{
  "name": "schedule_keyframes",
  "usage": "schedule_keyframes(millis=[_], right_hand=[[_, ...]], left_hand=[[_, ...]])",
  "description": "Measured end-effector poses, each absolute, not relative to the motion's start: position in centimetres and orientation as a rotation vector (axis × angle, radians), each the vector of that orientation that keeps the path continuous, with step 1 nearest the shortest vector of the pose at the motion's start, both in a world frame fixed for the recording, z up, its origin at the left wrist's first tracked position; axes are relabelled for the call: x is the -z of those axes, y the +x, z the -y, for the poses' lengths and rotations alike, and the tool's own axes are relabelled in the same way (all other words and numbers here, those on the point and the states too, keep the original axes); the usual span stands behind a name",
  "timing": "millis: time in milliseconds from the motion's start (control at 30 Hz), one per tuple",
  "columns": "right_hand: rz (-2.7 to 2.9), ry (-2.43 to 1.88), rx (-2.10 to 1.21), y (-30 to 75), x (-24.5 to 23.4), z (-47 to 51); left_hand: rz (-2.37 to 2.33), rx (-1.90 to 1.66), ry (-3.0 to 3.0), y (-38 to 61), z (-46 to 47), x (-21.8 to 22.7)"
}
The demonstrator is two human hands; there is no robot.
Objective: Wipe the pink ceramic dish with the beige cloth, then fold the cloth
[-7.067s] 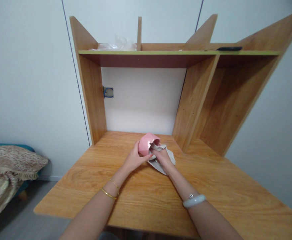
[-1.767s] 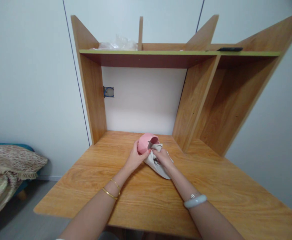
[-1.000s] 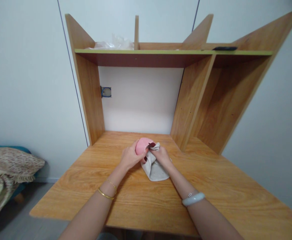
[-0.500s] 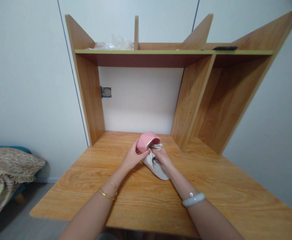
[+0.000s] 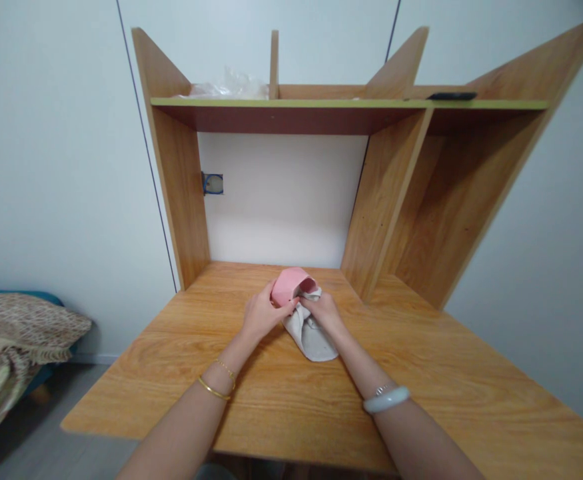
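A pink faceted pot-like container (image 5: pixel 287 283) is tilted above the wooden desk, its opening facing right and toward me. My left hand (image 5: pixel 266 312) grips it from the left side, thumb at the near rim. A light grey cloth (image 5: pixel 313 339) is bunched at the opening, part of it tucked inside and the rest hanging down toward the desk. My right hand (image 5: pixel 324 313) is closed on the cloth at the rim; its fingertips are hidden by the folds and the container.
The wooden desk (image 5: pixel 171 373) carries a hutch with upright dividers. On its upper shelf (image 5: pixel 321 104) lie a clear plastic bag (image 5: pixel 231 87) and a flat black object (image 5: pixel 452 97). A wall socket box (image 5: pixel 213 184) shows behind. A patterned blanket (image 5: pixel 21 327) covers furniture at left.
The pink container has tipped slightly and sits a little lower. My right hand has shifted slightly with the cloth, whose hanging part has spread a bit. Both hands keep their hold.
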State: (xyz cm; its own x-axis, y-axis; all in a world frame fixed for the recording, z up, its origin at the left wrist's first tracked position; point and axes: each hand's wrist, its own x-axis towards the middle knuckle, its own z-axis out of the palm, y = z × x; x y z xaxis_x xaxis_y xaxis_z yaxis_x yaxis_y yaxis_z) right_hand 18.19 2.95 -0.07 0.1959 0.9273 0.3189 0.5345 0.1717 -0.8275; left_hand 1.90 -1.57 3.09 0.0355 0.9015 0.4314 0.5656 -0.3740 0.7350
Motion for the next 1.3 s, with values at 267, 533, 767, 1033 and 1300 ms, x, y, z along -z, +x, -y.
schedule_keyframes(millis=[267,533,767,1033,1300], right_hand=[[1.577,-1.724,-0.3,18.8,-1.3,-2.3],[1.635,-1.813,-0.057,18.8,-2.0,-1.2],[1.641,-1.737,-0.21,18.2,-1.5,-1.1],[1.628,-1.544,-0.397,18.3,-0.4,-2.0],[1.681,-1.636,-0.22,18.4,-1.3,-1.3]], left_hand=[[-1.698,-1.094,2.278,2.1,2.5,-3.6],[-1.7,-1.05,2.286,2.0,2.4,-3.6],[-1.709,-1.069,2.174,2.0,2.0,-3.4],[-1.702,-1.098,2.107,2.0,1.9,-3.4],[-1.715,-1.043,2.174,1.8,2.3,-3.8]])
